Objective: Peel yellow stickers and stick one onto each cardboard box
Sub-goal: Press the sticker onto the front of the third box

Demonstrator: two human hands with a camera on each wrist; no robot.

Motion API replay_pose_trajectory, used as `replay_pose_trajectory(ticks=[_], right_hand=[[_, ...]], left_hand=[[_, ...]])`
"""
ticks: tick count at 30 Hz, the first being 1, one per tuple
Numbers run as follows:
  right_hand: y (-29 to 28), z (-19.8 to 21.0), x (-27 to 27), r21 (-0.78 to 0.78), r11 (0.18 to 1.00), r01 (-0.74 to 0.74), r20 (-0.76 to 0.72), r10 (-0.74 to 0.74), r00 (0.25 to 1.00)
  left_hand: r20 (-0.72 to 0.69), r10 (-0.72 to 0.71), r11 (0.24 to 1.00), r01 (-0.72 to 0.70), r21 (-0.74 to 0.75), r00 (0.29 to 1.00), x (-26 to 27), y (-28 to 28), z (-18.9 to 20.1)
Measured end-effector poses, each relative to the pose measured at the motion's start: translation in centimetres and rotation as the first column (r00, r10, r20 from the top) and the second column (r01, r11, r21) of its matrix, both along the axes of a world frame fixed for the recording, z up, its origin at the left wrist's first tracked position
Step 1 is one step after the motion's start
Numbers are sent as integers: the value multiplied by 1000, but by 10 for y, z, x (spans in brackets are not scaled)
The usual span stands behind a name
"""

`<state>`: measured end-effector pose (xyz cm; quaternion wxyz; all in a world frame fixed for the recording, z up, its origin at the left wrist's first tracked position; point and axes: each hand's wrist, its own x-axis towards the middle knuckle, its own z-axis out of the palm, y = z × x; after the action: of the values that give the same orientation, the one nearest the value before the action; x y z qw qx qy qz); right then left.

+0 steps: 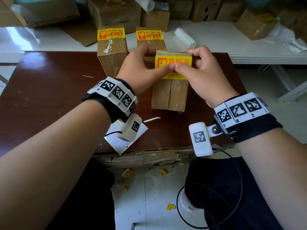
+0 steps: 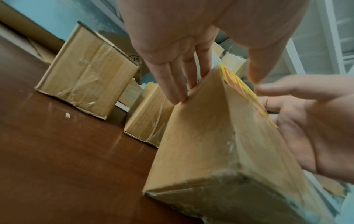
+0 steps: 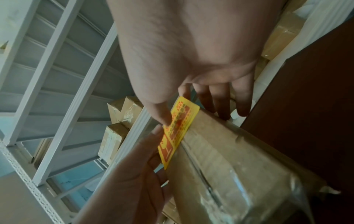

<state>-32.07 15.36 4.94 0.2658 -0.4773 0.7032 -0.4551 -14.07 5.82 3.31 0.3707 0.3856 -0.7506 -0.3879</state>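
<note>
A cardboard box lies in the middle of the brown table with a yellow sticker across its far end. My left hand holds the box's left side and my right hand its right side. Both thumbs meet on the sticker and press on it. In the left wrist view my fingers lie against the box's side wall. In the right wrist view my thumb rests on the sticker. Two boxes behind carry yellow stickers.
A white backing sheet lies at the table's near edge under my left wrist, with a thin white strip beside it. Behind the table, a white surface holds more cardboard boxes and a paper roll. Sticker scraps litter the floor.
</note>
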Motion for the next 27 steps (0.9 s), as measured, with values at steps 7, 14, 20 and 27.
replay_pose_trajectory(ticks=[7, 14, 20, 27], right_hand=[[0, -1, -5, 20, 997, -70, -31, 71, 997], [0, 2, -15, 52, 991, -126, 44, 123, 991], [3, 0, -12, -17, 996, -83, 21, 83, 996], [2, 2, -13, -21, 996, -89, 83, 90, 992]], left_hand=[[-32, -7, 1000, 6, -3, 999, 2, -7, -5], [-66, 3, 999, 0, 43, 998, 4, -14, -9], [-61, 11, 1000, -10, 16, 998, -1, -8, -8], [-109, 39, 999, -39, 9, 993, -2, -13, -14]])
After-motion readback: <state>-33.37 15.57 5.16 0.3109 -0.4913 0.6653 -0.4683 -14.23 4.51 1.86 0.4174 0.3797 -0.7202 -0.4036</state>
